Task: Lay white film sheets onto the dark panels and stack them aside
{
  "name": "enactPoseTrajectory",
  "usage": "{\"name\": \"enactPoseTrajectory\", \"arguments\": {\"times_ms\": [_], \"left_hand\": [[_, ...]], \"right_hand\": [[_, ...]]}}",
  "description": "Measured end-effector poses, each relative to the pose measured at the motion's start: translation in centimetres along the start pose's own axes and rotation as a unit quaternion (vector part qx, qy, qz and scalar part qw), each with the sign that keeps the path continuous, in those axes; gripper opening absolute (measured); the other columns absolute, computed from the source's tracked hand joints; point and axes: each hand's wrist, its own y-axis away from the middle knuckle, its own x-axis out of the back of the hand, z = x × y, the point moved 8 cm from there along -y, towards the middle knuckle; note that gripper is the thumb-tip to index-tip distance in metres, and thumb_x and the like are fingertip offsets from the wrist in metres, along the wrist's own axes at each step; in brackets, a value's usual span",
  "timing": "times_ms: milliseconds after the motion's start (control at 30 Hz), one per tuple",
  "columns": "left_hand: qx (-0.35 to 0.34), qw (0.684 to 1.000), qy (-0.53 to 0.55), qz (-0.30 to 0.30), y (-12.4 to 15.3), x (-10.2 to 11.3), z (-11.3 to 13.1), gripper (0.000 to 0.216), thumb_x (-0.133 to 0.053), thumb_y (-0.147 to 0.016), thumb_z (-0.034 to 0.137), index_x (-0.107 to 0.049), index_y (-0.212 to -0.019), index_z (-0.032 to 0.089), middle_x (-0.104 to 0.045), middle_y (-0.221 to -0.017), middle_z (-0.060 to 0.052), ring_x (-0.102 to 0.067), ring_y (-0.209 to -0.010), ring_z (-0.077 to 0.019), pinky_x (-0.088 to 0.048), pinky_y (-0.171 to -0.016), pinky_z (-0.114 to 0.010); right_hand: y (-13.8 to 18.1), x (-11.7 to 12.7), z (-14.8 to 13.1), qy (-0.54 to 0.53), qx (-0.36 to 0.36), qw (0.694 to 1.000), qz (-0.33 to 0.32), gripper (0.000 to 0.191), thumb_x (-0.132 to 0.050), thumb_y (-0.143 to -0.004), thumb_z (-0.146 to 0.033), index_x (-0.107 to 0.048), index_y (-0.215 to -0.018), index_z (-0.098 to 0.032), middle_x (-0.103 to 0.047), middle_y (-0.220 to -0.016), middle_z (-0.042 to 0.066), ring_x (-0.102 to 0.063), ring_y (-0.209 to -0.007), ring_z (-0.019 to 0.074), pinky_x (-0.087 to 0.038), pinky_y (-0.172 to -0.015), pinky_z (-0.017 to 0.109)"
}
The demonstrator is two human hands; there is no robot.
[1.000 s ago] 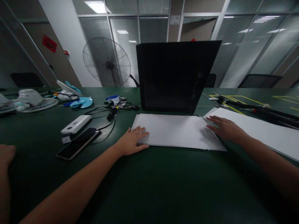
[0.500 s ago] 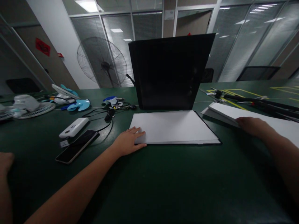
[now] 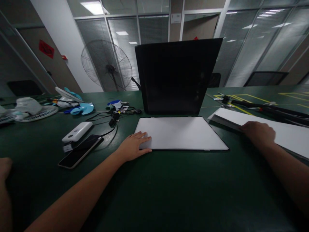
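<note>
A flat white rectangular panel (image 3: 178, 133) with a thin dark frame lies on the green table. My left hand (image 3: 134, 145) rests on its left front corner, palm down with the fingers spread. To the right, my right hand (image 3: 259, 133) is closed on the left part of a large white sheet (image 3: 289, 130), whose far left corner is lifted off the table. Whether this is one sheet or several layers I cannot tell. Directly behind the white panel stands a black screen-like panel (image 3: 177, 77), tilted slightly.
At left lie a white power bank (image 3: 77, 131), a phone (image 3: 80, 151) and tangled cables (image 3: 114, 117). Fan parts (image 3: 83, 109) sit farther back. Another person's hand (image 3: 4, 167) is at the left edge. Black rods (image 3: 272, 109) lie behind the white sheet.
My right hand has moved slightly left along the white sheet. A pale strip along the panel's front edge no longer shows. My left hand has stayed put.
</note>
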Motion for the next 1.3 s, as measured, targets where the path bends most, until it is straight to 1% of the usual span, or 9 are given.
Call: {"name": "enactPoseTrajectory", "arguments": {"times_ms": [100, 233, 367, 467, 667, 900, 967, 1133, 1300], "left_hand": [[-0.001, 1.0, 0.002, 0.001, 0.1, 0.2, 0.1, 0.075, -0.047, -0.095, 0.077, -0.048, -0.155, 0.032, -0.038, -0.167, -0.006, -0.036, -0.153, -0.0347, -0.032, -0.122, -0.054], [-0.001, 1.0, -0.006, 0.001, 0.2, 0.3, 0.2, 0.074, -0.047, -0.095, 0.076, -0.048, -0.156, 0.032, -0.038, -0.166, -0.008, -0.036, -0.153, -0.0339, -0.033, -0.122, -0.054], [-0.004, 1.0, -0.005, 0.01, 0.2, 0.3, 0.0, 0.075, -0.048, -0.095, 0.076, -0.049, -0.155, 0.031, -0.041, -0.165, -0.008, -0.038, -0.152, -0.0348, -0.033, -0.122, -0.054], [-0.011, 1.0, 0.003, 0.018, 0.3, 0.3, 0.0, 0.072, -0.044, -0.097, 0.073, -0.048, -0.155, 0.03, -0.041, -0.165, -0.007, -0.038, -0.152, -0.035, -0.033, -0.122, -0.055], [0.008, 0.999, 0.015, 0.033, 0.3, 0.2, -0.2, 0.08, -0.036, -0.101, 0.069, -0.027, -0.164, 0.021, -0.04, -0.165, -0.012, -0.038, -0.151, -0.035, -0.033, -0.122, -0.053], [0.008, 0.999, 0.002, 0.034, -0.1, 0.1, 0.0, 0.082, -0.037, -0.101, 0.07, -0.024, -0.165, 0.02, -0.039, -0.166, -0.015, -0.038, -0.151, -0.0357, -0.033, -0.122, -0.055], [0.002, 0.999, -0.004, 0.036, -0.2, 0.1, 0.1, 0.081, -0.037, -0.101, 0.071, -0.023, -0.165, 0.023, -0.033, -0.169, -0.013, -0.037, -0.152, -0.0359, -0.033, -0.121, -0.055], [-0.008, 0.999, -0.024, 0.032, -0.4, -0.2, 0.2, 0.074, -0.037, -0.102, 0.07, -0.027, -0.164, 0.031, -0.027, -0.171, -0.01, -0.037, -0.151, -0.037, -0.034, -0.12, -0.057], [-0.009, 0.999, -0.023, 0.03, -0.4, -0.2, 0.2, 0.073, -0.036, -0.101, 0.071, -0.027, -0.164, 0.035, -0.024, -0.172, -0.009, -0.037, -0.151, -0.0388, -0.036, -0.119, -0.059]], "right_hand": [[0.9, 1.4, -0.1, -0.006, -0.045, 0.999, -0.009, 0.055, -0.044, -0.097, -0.057, -0.076, -0.116, -0.016, -0.069, -0.107, 0.025, -0.064, -0.091, 0.036, -0.042, -0.068, 0.042], [2.9, 4.8, -3.4, -0.008, -0.011, 1.0, 0.019, 0.054, -0.039, -0.101, -0.058, -0.072, -0.117, -0.019, -0.07, -0.109, 0.021, -0.065, -0.094, 0.0358, -0.043, -0.07, 0.042], [6.2, 8.0, -10.1, -0.014, 0.073, 0.996, 0.038, 0.058, -0.029, -0.104, -0.056, -0.07, -0.123, -0.02, -0.072, -0.106, 0.02, -0.068, -0.09, 0.037, -0.048, -0.072, 0.045], [9.7, 8.4, -16.6, -0.036, 0.197, 0.98, 0.005, 0.05, -0.031, -0.105, -0.043, -0.068, -0.132, -0.024, -0.071, -0.123, 0.014, -0.07, -0.096, 0.0322, -0.053, -0.081, 0.046], [18.0, 7.8, -25.4, -0.136, 0.478, 0.863, -0.093, 0.048, -0.046, -0.099, -0.024, -0.061, -0.145, -0.032, -0.058, -0.148, 0.0, -0.058, -0.133, 0.0235, -0.048, -0.112, 0.044], [21.2, 10.1, -26.4, -0.254, 0.576, 0.76, -0.159, 0.058, -0.046, -0.105, -0.039, -0.033, -0.161, -0.042, -0.029, -0.168, -0.004, -0.044, -0.146, 0.0218, -0.045, -0.118, 0.045], [19.7, 9.9, -25.8, -0.251, 0.557, 0.781, -0.129, 0.058, -0.045, -0.105, -0.044, -0.033, -0.161, -0.041, -0.028, -0.168, -0.003, -0.041, -0.148, 0.0241, -0.043, -0.119, 0.047], [11.3, 5.8, -20.1, -0.113, 0.302, 0.946, -0.044, 0.061, -0.038, -0.101, -0.058, -0.061, -0.144, -0.02, -0.057, -0.147, 0.014, -0.054, -0.134, 0.0383, -0.045, -0.109, 0.064], [8.2, 3.4, -16.8, -0.092, 0.256, 0.96, -0.069, 0.068, -0.029, -0.102, -0.061, -0.072, -0.127, -0.014, -0.067, -0.131, 0.018, -0.065, -0.116, 0.0385, -0.05, -0.101, 0.062]]}}
